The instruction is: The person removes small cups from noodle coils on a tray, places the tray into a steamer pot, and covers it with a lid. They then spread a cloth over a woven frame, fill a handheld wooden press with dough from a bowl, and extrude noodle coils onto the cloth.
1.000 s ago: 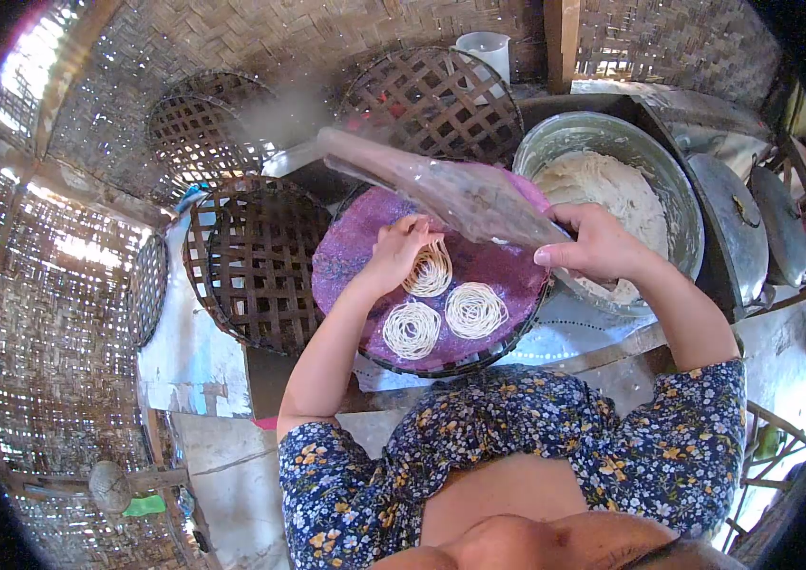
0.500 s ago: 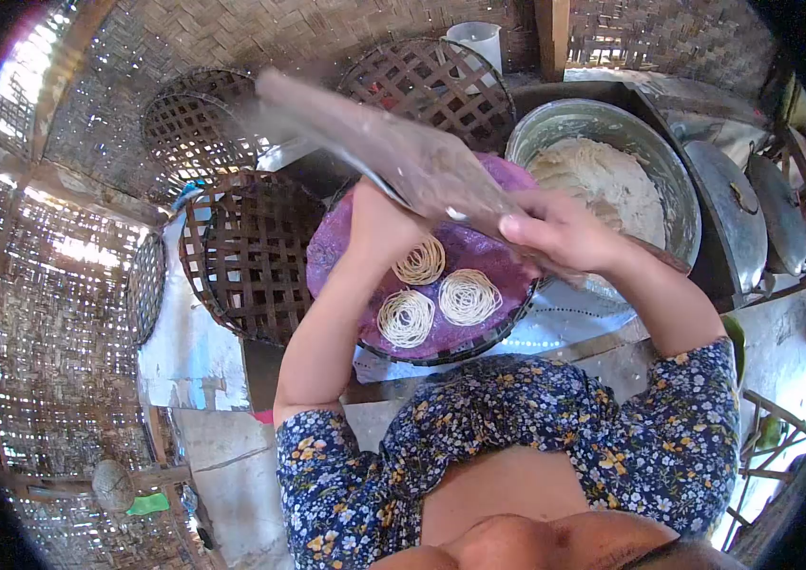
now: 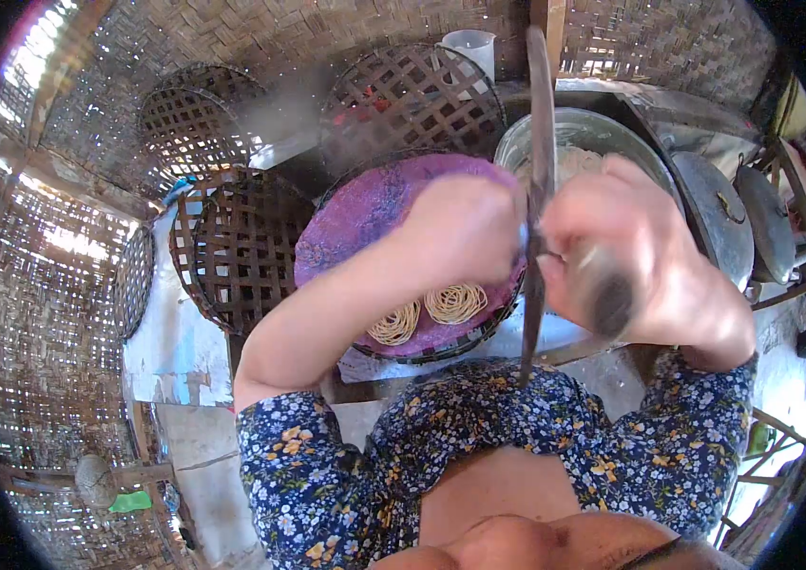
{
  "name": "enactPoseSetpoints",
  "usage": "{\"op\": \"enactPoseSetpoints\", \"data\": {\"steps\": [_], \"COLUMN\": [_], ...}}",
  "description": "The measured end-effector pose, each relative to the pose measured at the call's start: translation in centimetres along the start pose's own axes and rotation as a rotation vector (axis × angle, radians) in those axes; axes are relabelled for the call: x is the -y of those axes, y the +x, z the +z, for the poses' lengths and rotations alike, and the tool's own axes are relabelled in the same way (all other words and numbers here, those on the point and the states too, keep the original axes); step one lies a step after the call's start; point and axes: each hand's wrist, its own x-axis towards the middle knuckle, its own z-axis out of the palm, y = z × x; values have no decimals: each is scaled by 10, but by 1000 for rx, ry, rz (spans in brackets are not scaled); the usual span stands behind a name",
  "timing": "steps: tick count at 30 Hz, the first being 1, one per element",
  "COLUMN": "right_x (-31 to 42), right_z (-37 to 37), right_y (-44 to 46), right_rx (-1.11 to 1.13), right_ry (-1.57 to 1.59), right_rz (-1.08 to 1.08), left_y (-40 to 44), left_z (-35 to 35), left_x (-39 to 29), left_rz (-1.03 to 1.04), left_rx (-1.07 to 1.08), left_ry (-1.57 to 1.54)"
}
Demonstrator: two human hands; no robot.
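Note:
A long, narrow wooden tool (image 3: 542, 142) stands nearly edge-on to me, stretching from the back wall toward my chest. My left hand (image 3: 474, 228) is a closed fist against its left side, blurred by motion. On its other side my right hand (image 3: 626, 242) wraps round a thick handle whose dark round end (image 3: 609, 302) faces me. Below my left forearm, two coiled noodle nests, one at left (image 3: 393, 326) and one at right (image 3: 455, 304), lie on a purple cloth (image 3: 355, 228) spread over a round woven tray. My left arm and hand cover part of the cloth.
A metal basin (image 3: 574, 122) of pale dough sits behind my right hand. Open-weave baskets stand at the back (image 3: 412, 104) and left (image 3: 241, 247). A white plastic jug (image 3: 471, 52) is by the wall. Metal lids (image 3: 712, 204) lean at right.
The wooden tool has swung from a slanted, broad-side view to edge-on, and moved right. Both hands moved right with it and turned. My left forearm now covers one nest seen before.

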Motion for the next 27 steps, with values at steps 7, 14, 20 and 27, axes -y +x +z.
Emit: {"op": "enactPoseSetpoints", "data": {"steps": [7, 14, 20, 27], "right_x": [2, -31, -39, -132], "right_z": [-42, -88, -45, 18], "right_y": [-20, -104, -130, -225], "right_rx": [-161, -755, -1441, -1124], "right_ry": [418, 188, 125, 218], "right_rz": [709, 811, 749, 1442], "left_y": [-17, -39, -44, -58], "left_z": [-8, 25, 33, 42], "left_x": [-14, 62, 69, 77], "left_rz": [74, -204, -67, 138], "left_rx": [-2, -207, -113, -391], "left_ry": [186, -501, -1356, -1296]}}
